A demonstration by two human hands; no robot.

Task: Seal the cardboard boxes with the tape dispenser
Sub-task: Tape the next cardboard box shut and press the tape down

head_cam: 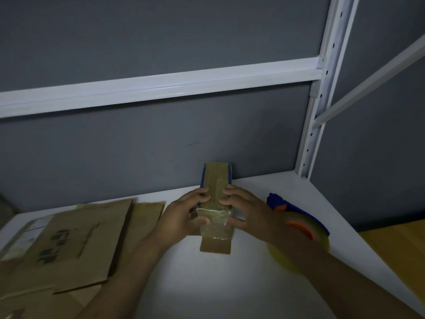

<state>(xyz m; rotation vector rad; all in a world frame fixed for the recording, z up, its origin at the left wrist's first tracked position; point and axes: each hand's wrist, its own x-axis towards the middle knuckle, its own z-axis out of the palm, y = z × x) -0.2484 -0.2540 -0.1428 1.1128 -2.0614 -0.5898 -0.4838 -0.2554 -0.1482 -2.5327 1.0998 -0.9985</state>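
Observation:
A narrow cardboard box (217,180) with blue sides lies lengthwise on the white shelf (207,284), with a tape strip along its top seam. My left hand (184,214) grips its left side and my right hand (243,210) grips its right side, thumbs near the taped front end. A loose flap (216,244) hangs off the near end. The tape dispenser (296,222), blue and orange with a clear roll, lies on the shelf to the right, partly behind my right forearm.
Several flattened cardboard boxes (69,245) are stacked at the left of the shelf. A grey back panel (138,146) and white rack upright (317,107) close off the rear and right. A yellowish surface (400,249) lies beyond the shelf's right edge.

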